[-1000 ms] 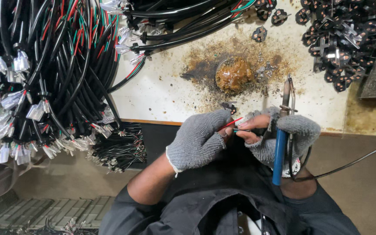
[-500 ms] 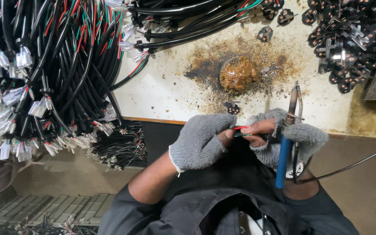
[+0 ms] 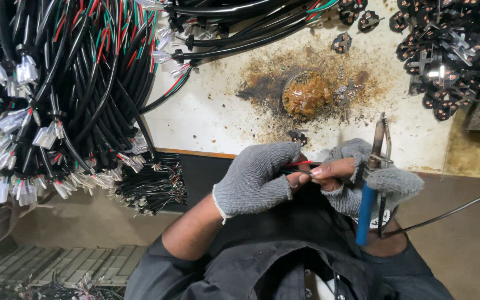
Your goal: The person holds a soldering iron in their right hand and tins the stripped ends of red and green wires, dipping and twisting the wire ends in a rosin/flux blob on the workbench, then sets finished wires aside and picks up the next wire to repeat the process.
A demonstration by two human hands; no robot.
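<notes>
Both my hands wear grey knit gloves with open fingertips. My left hand (image 3: 259, 178) pinches thin red and green wires (image 3: 297, 165) near the table's front edge. My right hand (image 3: 362, 175) meets it there, its fingertips on the same wire ends, and it also grips a soldering iron (image 3: 369, 194) with a blue handle, tip pointing up and away from me. A black cord (image 3: 451, 212) runs off to the right from the iron. A small black part (image 3: 298, 135) lies on the table just beyond my fingers.
A tin of brown flux (image 3: 306, 94) sits in a stained patch of the white table (image 3: 206, 116). A thick bundle of black cables with clear connectors (image 3: 56, 94) fills the left. Several black plug parts (image 3: 445, 50) are heaped at the top right. Finished wire ends (image 3: 151, 186) lie at the table's edge.
The view has shifted slightly and my hands sit a little to the right. They stay together on the wires, with the soldering iron still held upright.
</notes>
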